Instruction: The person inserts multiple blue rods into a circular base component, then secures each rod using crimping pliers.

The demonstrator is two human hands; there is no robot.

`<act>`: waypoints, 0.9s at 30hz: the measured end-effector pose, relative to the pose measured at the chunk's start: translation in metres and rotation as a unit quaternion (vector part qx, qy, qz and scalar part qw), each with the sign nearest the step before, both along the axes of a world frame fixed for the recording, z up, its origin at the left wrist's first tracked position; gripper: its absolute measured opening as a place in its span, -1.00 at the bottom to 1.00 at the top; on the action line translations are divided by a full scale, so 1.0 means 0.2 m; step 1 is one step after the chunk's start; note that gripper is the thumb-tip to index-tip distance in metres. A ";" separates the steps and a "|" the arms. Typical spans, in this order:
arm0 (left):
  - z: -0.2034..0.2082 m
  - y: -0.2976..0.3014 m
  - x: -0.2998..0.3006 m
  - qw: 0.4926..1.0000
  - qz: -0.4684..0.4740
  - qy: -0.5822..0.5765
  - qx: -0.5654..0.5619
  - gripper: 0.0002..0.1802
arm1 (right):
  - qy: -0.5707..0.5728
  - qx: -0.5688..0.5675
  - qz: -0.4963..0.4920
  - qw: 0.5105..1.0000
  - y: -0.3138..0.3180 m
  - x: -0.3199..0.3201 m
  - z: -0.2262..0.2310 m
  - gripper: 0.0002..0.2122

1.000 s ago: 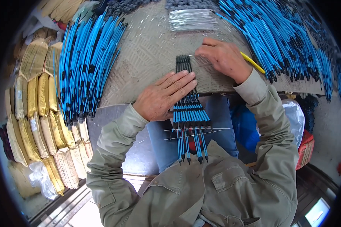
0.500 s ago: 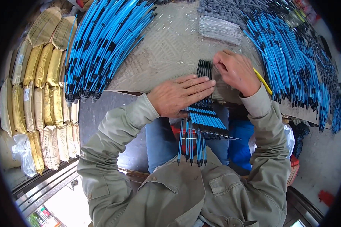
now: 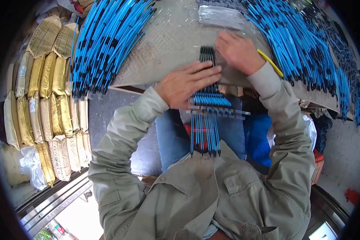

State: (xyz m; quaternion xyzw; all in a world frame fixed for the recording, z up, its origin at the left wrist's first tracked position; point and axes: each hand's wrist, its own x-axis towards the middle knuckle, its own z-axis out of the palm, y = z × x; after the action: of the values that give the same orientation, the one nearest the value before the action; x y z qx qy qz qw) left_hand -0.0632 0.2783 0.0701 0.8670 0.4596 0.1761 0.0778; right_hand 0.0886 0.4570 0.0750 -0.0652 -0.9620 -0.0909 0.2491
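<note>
Blue rods (image 3: pixel 212 99) under left hand (image 3: pixel 188 85) | yellow strip (image 3: pixel 271 63), wires (image 3: pixel 221 17) near right hand (image 3: pixel 240 52)

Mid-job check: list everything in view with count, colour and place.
Rod assembly: one, blue and black, table edge to lap
Crosswise wires: at least two, silver, blurred, across its lower part
Rod piles: two, blue and black, table left and right
Wire bundle: one, silver, far middle
Small parts: many, grey, behind the bundle
Curved strip: one, yellow, beside right cuff
Table: one, greyish, ahead
Sacks: many, tan and gold, stacked left
Plastic bag: one, clear, lower left
Shirt: one, khaki, worn
Trousers: one pair, blue, worn
Left hand: one, bare, flat on assembly
Right hand: one, bare, curled near assembly's far end; grip unclear
</note>
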 end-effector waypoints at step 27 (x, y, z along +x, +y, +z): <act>-0.11 -0.05 0.08 0.990 0.125 -0.058 0.042 -0.22 | 0.085 0.044 -0.001 0.995 -0.74 0.28 0.33 -0.82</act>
State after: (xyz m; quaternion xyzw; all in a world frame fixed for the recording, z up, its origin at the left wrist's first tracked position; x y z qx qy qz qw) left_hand -0.0477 0.2690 0.0488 0.7938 0.5509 0.2537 0.0451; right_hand 0.1453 0.3088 0.1406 -0.0629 -0.9324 -0.1279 0.3321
